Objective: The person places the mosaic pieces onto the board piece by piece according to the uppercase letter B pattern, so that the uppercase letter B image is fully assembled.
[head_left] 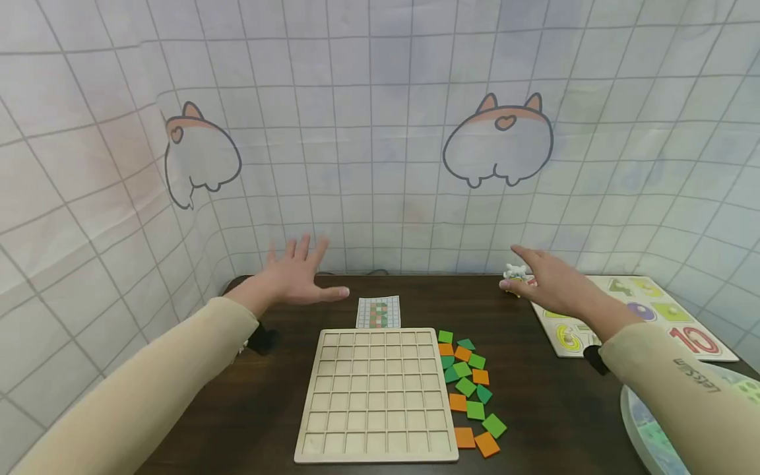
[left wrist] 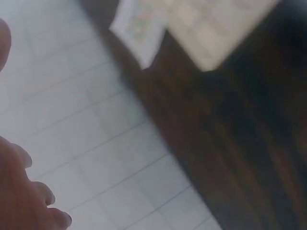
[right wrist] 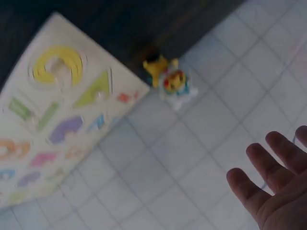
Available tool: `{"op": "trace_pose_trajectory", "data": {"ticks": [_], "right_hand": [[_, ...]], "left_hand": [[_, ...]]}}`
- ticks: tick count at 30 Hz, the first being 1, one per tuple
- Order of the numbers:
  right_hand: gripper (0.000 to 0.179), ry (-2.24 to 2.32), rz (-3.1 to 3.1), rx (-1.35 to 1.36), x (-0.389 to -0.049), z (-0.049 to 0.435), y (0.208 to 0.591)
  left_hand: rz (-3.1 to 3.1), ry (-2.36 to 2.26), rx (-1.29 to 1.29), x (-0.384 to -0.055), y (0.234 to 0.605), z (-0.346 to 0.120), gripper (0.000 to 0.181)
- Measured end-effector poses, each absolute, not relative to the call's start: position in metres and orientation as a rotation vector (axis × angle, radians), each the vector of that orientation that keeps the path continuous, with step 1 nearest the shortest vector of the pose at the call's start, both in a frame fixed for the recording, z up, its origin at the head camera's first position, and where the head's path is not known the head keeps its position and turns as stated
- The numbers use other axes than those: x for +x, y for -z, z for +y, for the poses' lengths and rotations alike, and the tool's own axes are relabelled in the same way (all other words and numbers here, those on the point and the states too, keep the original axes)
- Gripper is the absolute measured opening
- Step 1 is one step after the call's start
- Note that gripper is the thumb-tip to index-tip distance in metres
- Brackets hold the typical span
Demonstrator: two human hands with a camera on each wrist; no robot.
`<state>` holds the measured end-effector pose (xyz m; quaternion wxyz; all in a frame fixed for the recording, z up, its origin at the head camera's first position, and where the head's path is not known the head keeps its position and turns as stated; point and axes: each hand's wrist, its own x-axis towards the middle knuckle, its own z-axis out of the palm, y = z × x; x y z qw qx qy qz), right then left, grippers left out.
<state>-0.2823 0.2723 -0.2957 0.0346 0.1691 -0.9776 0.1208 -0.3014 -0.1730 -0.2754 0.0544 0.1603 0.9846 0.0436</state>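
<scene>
Both hands are raised over the far part of the dark table, holding nothing. My left hand [head_left: 292, 277] has its fingers spread, slightly blurred, left of a small pattern card [head_left: 379, 312]. The right hand [head_left: 555, 284] extends beside a small white and yellow toy figure [right wrist: 172, 82], fingers straight. Between the arms lies a wooden grid board [head_left: 377, 396] whose square cells hold no pieces. Along its right side are scattered several orange squares [head_left: 458, 402], light green squares [head_left: 494, 425] and darker green triangles [head_left: 484, 394].
A number puzzle board [head_left: 644, 310] lies at the back right, partly behind the right arm. A round light-rimmed tray [head_left: 631, 412] with green contents is at the right edge. Behind the table hangs a white grid-patterned curtain [head_left: 410, 218].
</scene>
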Motion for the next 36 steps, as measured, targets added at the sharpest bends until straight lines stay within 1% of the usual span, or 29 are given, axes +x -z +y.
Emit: {"op": "trace_pose_trajectory", "data": {"ticks": [7, 10, 14, 19, 23, 31, 36], "right_hand": [[0.079, -0.504, -3.053, 0.629, -0.268, 0.249, 0.339], [0.070, -0.522, -3.092, 0.667, -0.267, 0.240, 0.353], [0.056, -0.519, -3.143, 0.714, -0.268, 0.230, 0.366], [0.045, -0.514, -3.181, 0.772, -0.268, 0.221, 0.374], [0.037, -0.510, -3.192, 0.788, -0.268, 0.219, 0.377], [0.021, -0.524, -3.192, 0.856, -0.272, 0.212, 0.385], [0.013, -0.504, -3.191, 0.860, -0.273, 0.205, 0.389]], "left_hand": [[2.871, -0.185, 0.649, -0.265, 0.326, -0.187, 0.118], [2.814, -0.239, 0.683, -0.252, 0.345, -0.192, 0.120], [2.765, -0.247, 0.684, -0.241, 0.364, -0.198, 0.123], [2.673, -0.237, 0.655, -0.231, 0.380, -0.206, 0.129], [2.592, -0.283, 0.679, -0.233, 0.392, -0.214, 0.136], [2.594, -0.290, 0.663, -0.257, 0.432, -0.232, 0.146], [2.590, -0.286, 0.641, -0.259, 0.441, -0.235, 0.148]]}}
